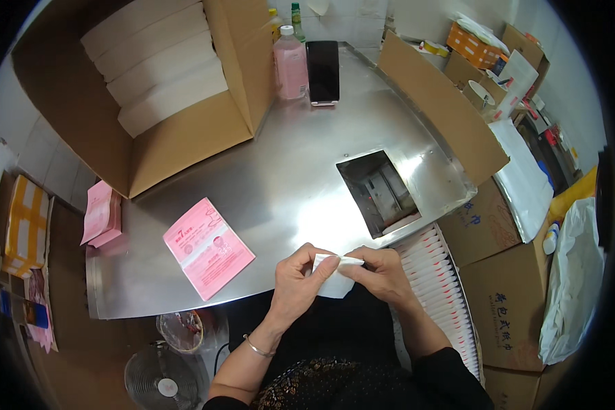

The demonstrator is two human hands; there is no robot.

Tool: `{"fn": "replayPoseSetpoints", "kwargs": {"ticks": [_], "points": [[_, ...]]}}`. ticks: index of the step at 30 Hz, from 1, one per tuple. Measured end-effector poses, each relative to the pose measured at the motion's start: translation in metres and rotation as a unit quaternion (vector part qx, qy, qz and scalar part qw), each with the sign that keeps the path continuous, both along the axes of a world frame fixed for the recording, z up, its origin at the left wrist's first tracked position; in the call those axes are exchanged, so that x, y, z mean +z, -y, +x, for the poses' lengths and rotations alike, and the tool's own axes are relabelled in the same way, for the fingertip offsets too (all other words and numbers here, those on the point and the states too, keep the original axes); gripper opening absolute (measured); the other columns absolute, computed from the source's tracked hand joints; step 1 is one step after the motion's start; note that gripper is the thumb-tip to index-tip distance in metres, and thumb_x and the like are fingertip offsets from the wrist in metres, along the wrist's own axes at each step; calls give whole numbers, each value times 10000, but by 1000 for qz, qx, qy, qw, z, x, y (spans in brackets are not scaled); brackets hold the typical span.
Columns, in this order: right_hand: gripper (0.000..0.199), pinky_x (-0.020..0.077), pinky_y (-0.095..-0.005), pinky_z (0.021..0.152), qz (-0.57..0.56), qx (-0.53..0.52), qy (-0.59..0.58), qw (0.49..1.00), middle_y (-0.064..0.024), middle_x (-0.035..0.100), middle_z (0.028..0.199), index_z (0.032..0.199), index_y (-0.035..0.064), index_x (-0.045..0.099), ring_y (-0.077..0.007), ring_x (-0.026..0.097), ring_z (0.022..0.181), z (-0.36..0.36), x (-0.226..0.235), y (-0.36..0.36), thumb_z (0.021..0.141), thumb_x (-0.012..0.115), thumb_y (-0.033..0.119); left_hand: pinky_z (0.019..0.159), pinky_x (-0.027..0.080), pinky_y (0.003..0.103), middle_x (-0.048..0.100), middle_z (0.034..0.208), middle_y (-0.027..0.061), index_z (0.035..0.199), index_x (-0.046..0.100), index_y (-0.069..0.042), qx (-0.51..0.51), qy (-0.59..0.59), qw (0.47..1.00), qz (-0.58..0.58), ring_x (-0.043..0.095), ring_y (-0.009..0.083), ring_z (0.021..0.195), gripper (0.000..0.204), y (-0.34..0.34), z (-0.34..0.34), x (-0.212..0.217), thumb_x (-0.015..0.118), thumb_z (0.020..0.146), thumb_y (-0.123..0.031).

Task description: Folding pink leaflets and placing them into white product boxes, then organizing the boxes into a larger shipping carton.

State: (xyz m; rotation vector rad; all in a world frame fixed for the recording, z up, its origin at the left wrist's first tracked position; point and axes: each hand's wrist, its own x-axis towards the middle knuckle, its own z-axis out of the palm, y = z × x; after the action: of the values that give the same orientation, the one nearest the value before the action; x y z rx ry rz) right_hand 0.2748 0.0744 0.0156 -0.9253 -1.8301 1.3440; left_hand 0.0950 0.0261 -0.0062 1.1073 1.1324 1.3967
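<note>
Just past the front edge of the metal table (273, 178), a folded white paper tissue (336, 285) is held up before my body. My left hand (295, 283) pinches its left side with thumb and fingers. On the other side my right hand (384, 275) grips the upper right corner, its thumb pressed on the tissue. Left of my hands, pink printed sheets (201, 236) lie flat on the table, with a white band across their middle. A square opening (379, 193) in the tabletop lies beyond my right hand.
An open carton (191, 160) holding stacks of white tissue (171, 82) stands at the back left. Another pink stack (104, 222) sits at the left edge. A pink bottle (291, 68) and a phone (322, 72) stand behind. White packets (434, 287) fill a box at right.
</note>
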Motion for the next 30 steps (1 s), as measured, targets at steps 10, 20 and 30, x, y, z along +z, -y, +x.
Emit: {"fn": "replayPoseSetpoints", "kwargs": {"ticks": [10, 20, 30], "points": [[218, 464, -214, 689, -226, -57, -195, 953, -23, 691, 844, 994, -42, 709, -55, 596, 764, -9, -27, 3, 952, 690, 171, 662, 469, 188, 661, 844, -14, 1039, 680, 18, -9, 148, 987, -66, 568, 23, 739, 173, 9, -1, 2, 681, 981, -145], [227, 461, -212, 655, -249, -70, -199, 945, 0, 681, 836, 981, -23, 714, -42, 582, 721, -21, -30, 12, 968, 680, 201, 707, 474, 195, 659, 855, -10, 947, 657, -19, -2, 84, 995, -57, 579, 39, 773, 142, 10, -7, -13, 693, 975, -154], [253, 452, -206, 603, -222, -106, -171, 954, -9, 679, 788, 968, -38, 717, -42, 583, 679, -23, -24, 19, 982, 657, 207, 596, 347, 198, 496, 759, -86, 832, 601, -42, 1, 106, 992, -71, 407, 5, 699, 238, 12, 1, -16, 665, 1001, -196]]}}
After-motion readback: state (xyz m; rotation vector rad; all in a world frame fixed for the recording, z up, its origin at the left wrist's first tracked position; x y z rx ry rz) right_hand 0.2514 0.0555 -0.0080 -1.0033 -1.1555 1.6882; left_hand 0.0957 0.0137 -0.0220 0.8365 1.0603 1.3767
